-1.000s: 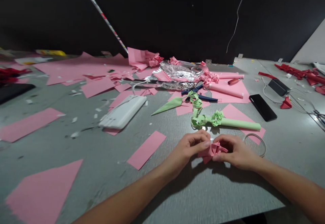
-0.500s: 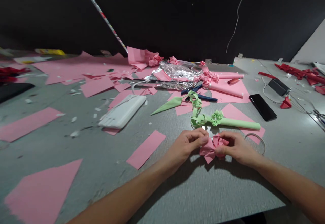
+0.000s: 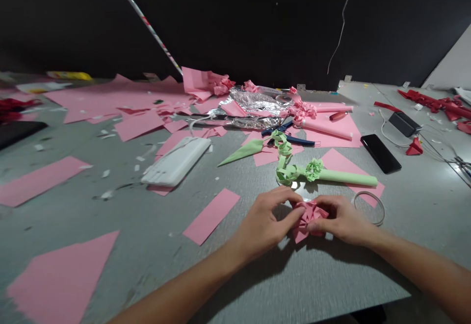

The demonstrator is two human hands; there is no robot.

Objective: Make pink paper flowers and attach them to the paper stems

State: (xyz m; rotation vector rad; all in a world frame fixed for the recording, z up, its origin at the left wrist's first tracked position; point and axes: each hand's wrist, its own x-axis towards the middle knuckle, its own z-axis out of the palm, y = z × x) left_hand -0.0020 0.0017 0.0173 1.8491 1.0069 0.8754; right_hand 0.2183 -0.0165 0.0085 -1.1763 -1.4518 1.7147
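Note:
A small pink folded-paper flower is pinched between my two hands near the front of the table. My left hand grips its left side, thumb on top and fingers behind. On the right side, my right hand presses its thumb close to the flower's middle, with the fingers curled behind. Pleats fan out from the centre. Just beyond lies a green rolled-paper stick bearing a green paper rosette, with a curled green paper chain at its left end.
A pink paper strip and a white power bank lie to the left. Behind are blue-handled pliers, crumpled foil and pink paper rolls. A black phone and a white ring sit at right.
The flower's pleats are pressed more closely together and its centre shows more. My left thumb has shifted inward and both hands are slightly lower. The view has moved a little.

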